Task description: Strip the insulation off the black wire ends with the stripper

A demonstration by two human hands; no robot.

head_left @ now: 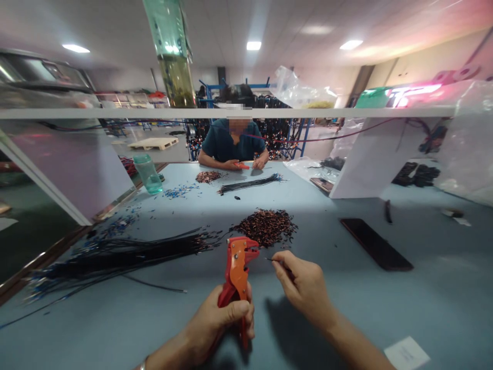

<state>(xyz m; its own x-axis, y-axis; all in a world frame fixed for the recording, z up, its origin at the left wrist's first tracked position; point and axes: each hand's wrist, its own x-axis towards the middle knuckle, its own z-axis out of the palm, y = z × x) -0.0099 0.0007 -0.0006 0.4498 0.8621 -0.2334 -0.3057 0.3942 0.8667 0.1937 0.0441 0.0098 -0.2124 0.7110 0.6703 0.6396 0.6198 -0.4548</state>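
My left hand (225,318) is wrapped round the handles of a red and orange wire stripper (239,267), held upright with its jaws facing right. To the right of those jaws, my right hand (302,280) pinches a thin dark wire (270,259); its short tip pokes out toward the tool, apart from it. Most of that wire is hidden by my fingers. Behind the tool lies a heap of short black and copper-coloured pieces (265,226). A long bundle of black wires (134,257) with blue ends stretches across the table to the left.
Across the table (327,318) a person (233,141) holds a similar red tool. Near them are a wire bundle (250,183) and a small heap (208,177). A green bottle (148,174) stands left, a phone (375,244) lies right. A shelf (269,113) spans overhead.
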